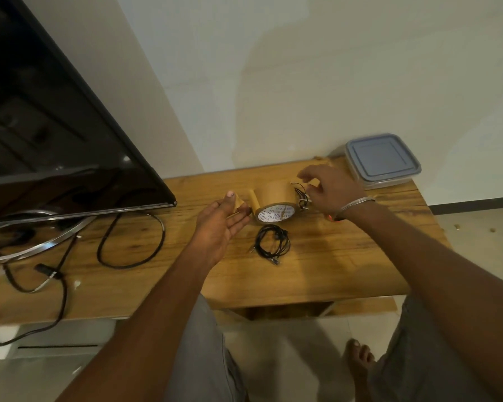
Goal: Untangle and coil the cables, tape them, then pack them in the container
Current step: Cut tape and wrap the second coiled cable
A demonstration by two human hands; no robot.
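- Brown tape [275,200] stands on its edge on the wooden table [346,256], its printed white core facing us.
- Our left hand [219,224] lies palm up just left of the roll, thumb and fingers pinching the loose end of a short strip pulled from it.
- Our right hand [328,190] is just right of the roll, fingers curled round a small black coiled cable [300,195] that touches the roll's side.
- We see a bangle [356,203] on that wrist.
- Near us, just in front of the roll, a second cable [273,242] lies coiled on the table, held by no hand.
- At the far right corner sits the container [382,161], its grey-blue lid on, against the wall.
- On the left stands a TV [55,126], with a black cord [128,250] looping over the wood.
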